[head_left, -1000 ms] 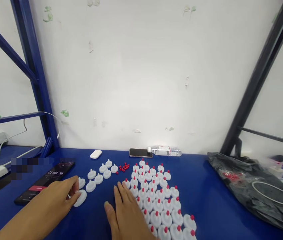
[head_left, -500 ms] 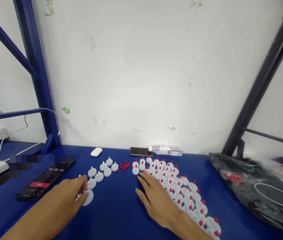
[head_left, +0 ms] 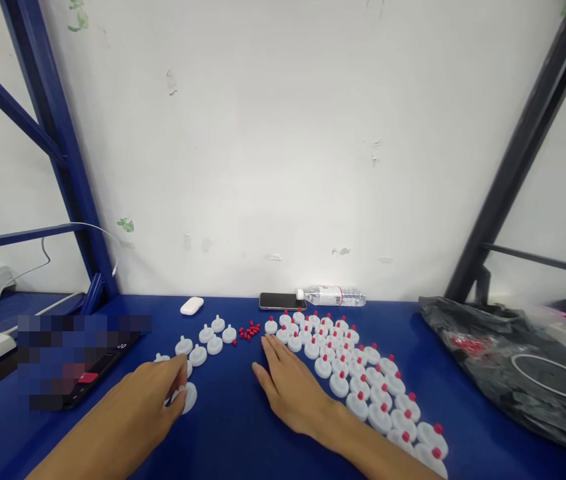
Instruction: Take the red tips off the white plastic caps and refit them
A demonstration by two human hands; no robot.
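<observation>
Thumb and finger of my left hand (head_left: 155, 400) pinch a white disc-shaped piece (head_left: 190, 397) at the left; its stem is mostly hidden by the fingers. Several more white pieces (head_left: 198, 355) with bare stems stand just beyond that hand. My right hand (head_left: 295, 393) lies open, palm down, on the blue table, fingers spread slightly and holding nothing. Beside it, at the right, stand many white pieces with red caps (head_left: 339, 383) in slanting rows. A small pile of loose red caps (head_left: 249, 331) lies between the two groups.
A black phone (head_left: 105, 363) lies at the left, partly blurred out. At the back are a white case (head_left: 191, 306), another phone (head_left: 277, 301) and a water bottle (head_left: 335, 296) by the wall. A black plastic bag (head_left: 503, 377) with a cable covers the right side.
My right hand has moved left, away from the red-capped pieces, and some front ones now sit closer together. My left hand has shifted slightly right with the white piece.
</observation>
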